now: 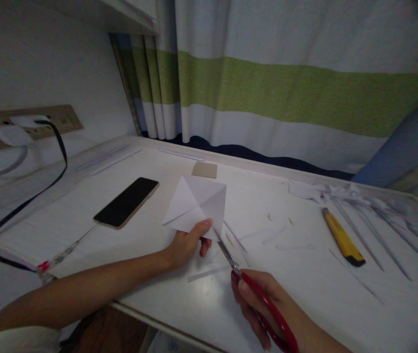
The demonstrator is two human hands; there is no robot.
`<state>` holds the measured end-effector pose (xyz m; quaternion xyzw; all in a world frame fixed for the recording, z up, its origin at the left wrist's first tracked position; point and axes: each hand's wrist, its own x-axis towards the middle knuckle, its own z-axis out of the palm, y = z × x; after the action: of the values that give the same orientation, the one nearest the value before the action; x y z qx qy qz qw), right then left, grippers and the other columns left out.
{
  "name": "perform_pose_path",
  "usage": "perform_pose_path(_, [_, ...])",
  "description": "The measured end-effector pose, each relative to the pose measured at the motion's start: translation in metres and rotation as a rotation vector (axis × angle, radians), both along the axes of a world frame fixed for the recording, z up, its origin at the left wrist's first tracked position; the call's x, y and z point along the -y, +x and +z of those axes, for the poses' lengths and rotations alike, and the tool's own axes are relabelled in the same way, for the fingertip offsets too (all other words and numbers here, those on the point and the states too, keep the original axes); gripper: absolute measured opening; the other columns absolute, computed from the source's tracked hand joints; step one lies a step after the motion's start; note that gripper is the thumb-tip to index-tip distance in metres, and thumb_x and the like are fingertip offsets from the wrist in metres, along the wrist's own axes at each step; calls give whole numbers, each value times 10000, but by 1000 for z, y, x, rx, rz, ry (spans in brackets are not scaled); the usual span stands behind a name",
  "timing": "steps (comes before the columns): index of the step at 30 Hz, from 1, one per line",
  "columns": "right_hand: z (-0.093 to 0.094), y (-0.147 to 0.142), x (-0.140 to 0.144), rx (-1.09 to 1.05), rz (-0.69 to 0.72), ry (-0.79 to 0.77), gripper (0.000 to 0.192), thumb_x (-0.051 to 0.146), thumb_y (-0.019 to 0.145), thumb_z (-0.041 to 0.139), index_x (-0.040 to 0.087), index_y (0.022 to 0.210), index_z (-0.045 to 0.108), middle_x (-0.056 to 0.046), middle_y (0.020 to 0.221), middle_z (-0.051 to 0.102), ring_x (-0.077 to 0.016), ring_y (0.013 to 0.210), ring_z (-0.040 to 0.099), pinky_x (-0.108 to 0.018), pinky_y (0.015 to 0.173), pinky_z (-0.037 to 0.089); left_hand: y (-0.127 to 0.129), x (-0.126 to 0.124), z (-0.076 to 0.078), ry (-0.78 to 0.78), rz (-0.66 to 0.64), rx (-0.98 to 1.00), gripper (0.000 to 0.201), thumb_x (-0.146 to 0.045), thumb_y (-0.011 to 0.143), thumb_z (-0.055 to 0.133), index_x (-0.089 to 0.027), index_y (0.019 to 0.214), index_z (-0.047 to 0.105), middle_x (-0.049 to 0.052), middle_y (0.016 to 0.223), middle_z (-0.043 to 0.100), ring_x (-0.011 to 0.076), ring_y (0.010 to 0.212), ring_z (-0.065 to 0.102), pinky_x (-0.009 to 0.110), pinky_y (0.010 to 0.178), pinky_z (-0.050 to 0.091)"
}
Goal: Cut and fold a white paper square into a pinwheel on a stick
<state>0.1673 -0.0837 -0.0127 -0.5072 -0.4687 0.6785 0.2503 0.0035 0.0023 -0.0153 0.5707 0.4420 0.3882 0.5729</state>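
My left hand (pixel 190 242) pinches the near edge of a folded piece of white paper (pixel 203 196), thumb on top and fingers underneath. Crease lines cross the paper, and it is held a little above the table. In my right hand (pixel 264 299) is a pair of scissors (pixel 273 314) with red handles. Their blades point up and left, with the tips at the paper's near edge beside my left thumb. Whether the blades have the paper between them I cannot tell.
On the white table (pixel 150 289) lie a black phone (pixel 128 202) at left, a small beige square (pixel 204 170) behind the paper, and a yellow utility knife (pixel 342 238) at right. Crumpled paper (pixel 315 191) and thin strips lie around. A black cord (pixel 28 201) hangs from the wall socket (pixel 65 117).
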Motion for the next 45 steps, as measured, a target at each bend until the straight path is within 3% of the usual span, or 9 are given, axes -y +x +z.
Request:
perform_pose_path(16, [3, -1, -3, -24, 28, 14, 459, 616, 661, 472, 168, 609, 386, 103, 365, 340, -16, 262, 297, -126, 262, 233, 1, 1, 2, 13, -9, 42, 497, -420, 775, 341, -167, 355, 417, -22, 284, 387, 87, 313, 382, 225, 430, 324])
perform_pose_path(25, [4, 1, -6, -69, 23, 56, 419, 553, 703, 483, 160, 591, 392, 103, 343, 341, -7, 244, 289, -109, 246, 213, -1, -5, -15, 46, -61, 134, 507, -466, 797, 262, -156, 444, 450, -25, 343, 403, 90, 323, 393, 226, 410, 324])
perform_pose_path(35, [-9, 5, -6, -72, 17, 49, 386, 534, 751, 440, 165, 656, 383, 116, 390, 318, 3, 281, 254, -103, 271, 208, -1, 0, -3, 69, -176, 20, 454, -442, 737, 353, -143, 420, 485, -11, 335, 422, 96, 365, 399, 237, 482, 331])
perform_pose_path(45, [-6, 5, -5, -53, 31, 49, 364, 517, 741, 470, 160, 714, 401, 104, 464, 331, -5, 325, 272, -118, 299, 238, -4, -2, -9, 52, -180, -17, 505, -463, 748, 278, -157, 389, 457, -7, 327, 398, 107, 369, 405, 254, 497, 332])
